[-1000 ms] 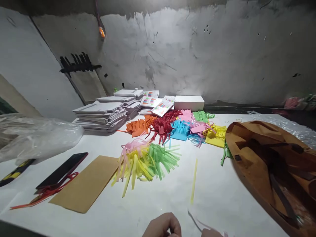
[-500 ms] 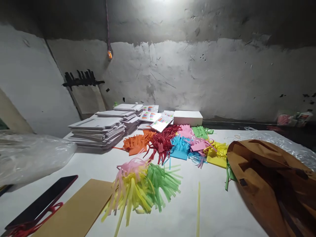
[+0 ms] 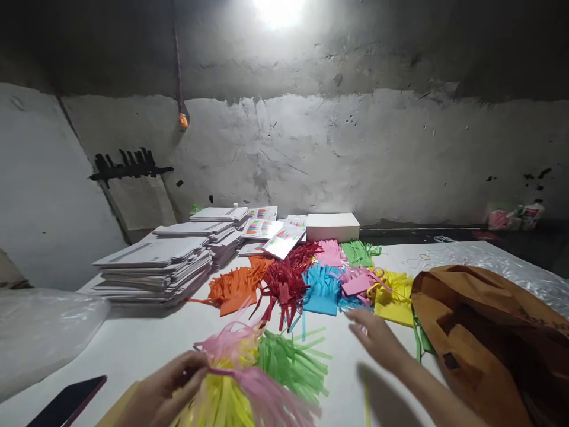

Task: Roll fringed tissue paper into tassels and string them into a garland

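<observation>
Head view had your left hand (image 3: pixel 162 391) low at the near edge of the table (image 3: pixel 146 338), fingers (image 3: pixel 195 370) pinched shut on the pink fringed strip (image 3: pixel 249 379). That strip ran with its long axis left to right, from the pinch out over the yellow fringe bundle (image 3: pixel 217 406), with its loose tails hanging toward you. Your right hand (image 3: pixel 377 341) floated off to the right of the pink strip, fingers spread open and empty, blurred, tips pointing back left toward the green fringe bundle (image 3: pixel 291 362). So the left hand was the one on the strip; the right sat well apart from it, nearer the blue fringe piece (image 3: pixel 322 290) and the yellow fringe sheet (image 3: pixel 393 296).

Room-wise, bare table lay just beyond the pink strip, before the red fringe pile (image 3: pixel 284 284) and orange fringe pile (image 3: pixel 235 284). Farther right of the strip, the brown bag (image 3: pixel 484 332) crowded that side. To the left of the strip lay a dark phone (image 3: pixel 66 403), with the stacked white cards (image 3: pixel 155 267) farther back and a white box (image 3: pixel 332 226) at the far wall.
</observation>
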The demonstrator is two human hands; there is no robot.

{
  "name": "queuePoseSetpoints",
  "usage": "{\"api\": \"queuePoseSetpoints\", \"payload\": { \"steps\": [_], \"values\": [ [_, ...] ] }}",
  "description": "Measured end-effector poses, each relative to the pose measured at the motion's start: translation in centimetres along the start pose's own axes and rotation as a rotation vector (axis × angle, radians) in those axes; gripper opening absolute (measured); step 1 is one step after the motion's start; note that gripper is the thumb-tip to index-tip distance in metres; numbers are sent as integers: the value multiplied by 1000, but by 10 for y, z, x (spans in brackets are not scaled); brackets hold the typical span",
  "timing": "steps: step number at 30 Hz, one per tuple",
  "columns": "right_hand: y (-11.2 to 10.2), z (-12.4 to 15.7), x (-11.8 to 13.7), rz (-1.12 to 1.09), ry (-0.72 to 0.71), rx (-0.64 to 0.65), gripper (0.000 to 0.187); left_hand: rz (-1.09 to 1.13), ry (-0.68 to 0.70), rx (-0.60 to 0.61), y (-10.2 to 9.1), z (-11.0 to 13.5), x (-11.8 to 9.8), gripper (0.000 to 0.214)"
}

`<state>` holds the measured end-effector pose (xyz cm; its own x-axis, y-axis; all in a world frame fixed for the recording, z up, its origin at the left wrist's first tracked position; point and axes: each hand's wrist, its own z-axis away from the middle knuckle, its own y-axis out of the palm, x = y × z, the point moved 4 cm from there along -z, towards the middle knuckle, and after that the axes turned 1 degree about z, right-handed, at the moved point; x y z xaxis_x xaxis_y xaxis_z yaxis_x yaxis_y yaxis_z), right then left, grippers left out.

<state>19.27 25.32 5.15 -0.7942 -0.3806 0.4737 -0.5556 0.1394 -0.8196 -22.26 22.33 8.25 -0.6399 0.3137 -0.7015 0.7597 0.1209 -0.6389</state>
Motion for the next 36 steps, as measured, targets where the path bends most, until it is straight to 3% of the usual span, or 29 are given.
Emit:
{"api": "queuePoseSetpoints", "payload": {
  "steps": [2,4,6,9,12,15,19,22,25,31,36],
  "values": [
    [-9,-43,-40,99,102,4,26,-130,41,-89,-13,-24,12,44],
    [-10,-77,-70,191,155,48,32,-218,134,-165,-7,-40,9,45],
    [-8,-100,-89,272,178,110,34,-255,237,-134,17,-52,-6,38],
    [-5,-120,-106,384,218,178,33,-296,341,100,74,-69,-36,28],
    [-16,-139,-120,496,291,175,32,-356,393,289,126,-90,-54,27],
    [-47,-165,-134,601,377,127,33,-382,384,383,164,-119,-54,23],
    [-104,-201,-146,735,442,33,38,-408,367,440,200,-155,-43,20],
    [-122,-212,-144,810,411,-11,40,-449,367,460,219,-168,-36,25],
    [-94,-200,-136,822,307,67,37,-493,395,489,232,-169,-30,22],
    [9,-125,-118,742,115,326,31,-596,460,509,237,-162,-21,14],
    [50,-94,-89,638,-41,323,28,-609,439,492,237,-167,-16,14]
  ]
}}
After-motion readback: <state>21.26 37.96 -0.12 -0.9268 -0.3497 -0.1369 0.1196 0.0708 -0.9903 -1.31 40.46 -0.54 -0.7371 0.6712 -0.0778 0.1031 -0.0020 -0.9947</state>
